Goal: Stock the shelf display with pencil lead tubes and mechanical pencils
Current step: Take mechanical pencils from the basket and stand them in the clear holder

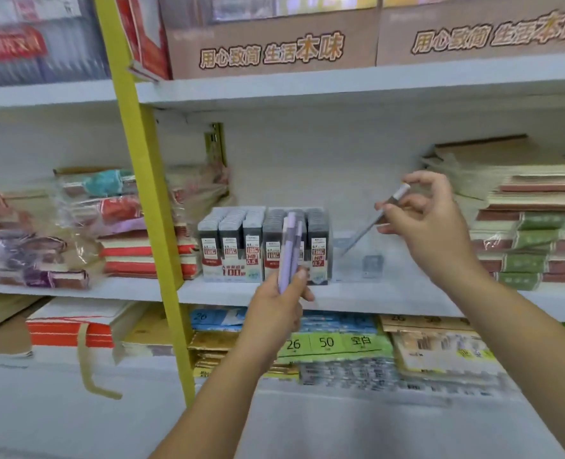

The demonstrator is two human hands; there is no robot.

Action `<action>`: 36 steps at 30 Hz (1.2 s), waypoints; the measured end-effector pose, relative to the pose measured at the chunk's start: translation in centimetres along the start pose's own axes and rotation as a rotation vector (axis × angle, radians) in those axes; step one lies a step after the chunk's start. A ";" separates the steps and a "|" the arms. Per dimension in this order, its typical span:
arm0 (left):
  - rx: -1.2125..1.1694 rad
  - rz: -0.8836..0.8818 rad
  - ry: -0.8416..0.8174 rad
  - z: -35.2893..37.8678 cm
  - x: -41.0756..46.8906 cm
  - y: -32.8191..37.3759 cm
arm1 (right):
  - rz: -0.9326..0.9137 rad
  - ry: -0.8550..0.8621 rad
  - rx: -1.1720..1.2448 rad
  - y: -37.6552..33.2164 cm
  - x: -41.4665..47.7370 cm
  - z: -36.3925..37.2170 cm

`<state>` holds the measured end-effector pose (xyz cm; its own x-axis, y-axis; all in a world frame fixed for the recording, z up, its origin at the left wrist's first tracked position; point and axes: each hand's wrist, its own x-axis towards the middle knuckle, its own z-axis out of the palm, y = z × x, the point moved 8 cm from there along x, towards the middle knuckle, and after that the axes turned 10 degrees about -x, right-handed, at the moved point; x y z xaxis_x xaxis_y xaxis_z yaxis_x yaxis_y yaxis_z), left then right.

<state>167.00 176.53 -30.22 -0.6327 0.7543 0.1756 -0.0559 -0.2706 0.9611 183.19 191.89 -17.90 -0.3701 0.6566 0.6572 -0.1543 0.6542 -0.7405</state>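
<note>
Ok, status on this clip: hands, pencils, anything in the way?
Left hand grips purple pencil bundle. Right hand pinches one grey pencil, tip angled down over clear holder beside lead tubes. Path to holder looks open.

The lilac pencils (288,246) and the grey pencil (362,233) look like smooth, matt plastic. The lead tubes (231,238) are dark, glossy plastic with paper labels, beside a clear plastic tray (357,260). The shelf (390,299) is smooth and painted white, the post (148,193) glossy yellow. The notebooks (85,207) lie in shiny, crinkled film; the boxes (274,44) are matt brown cardboard.
</note>
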 end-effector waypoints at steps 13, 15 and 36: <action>-0.028 0.106 -0.141 -0.7 7.9 6.3 | -0.156 -0.354 -0.578 5.9 13.0 9.0; 0.001 0.106 -0.142 -0.7 8.5 6.2 | -0.161 -0.401 -0.608 6.7 13.2 9.6; -0.021 0.058 -0.149 -0.3 9.4 5.3 | -0.171 -0.463 -0.929 7.6 12.9 10.5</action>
<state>160.49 181.99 -23.55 -0.5136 0.8170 0.2624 -0.0397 -0.3281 0.9438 167.66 201.42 -16.50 -0.7540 0.4490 0.4794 0.4533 0.8839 -0.1149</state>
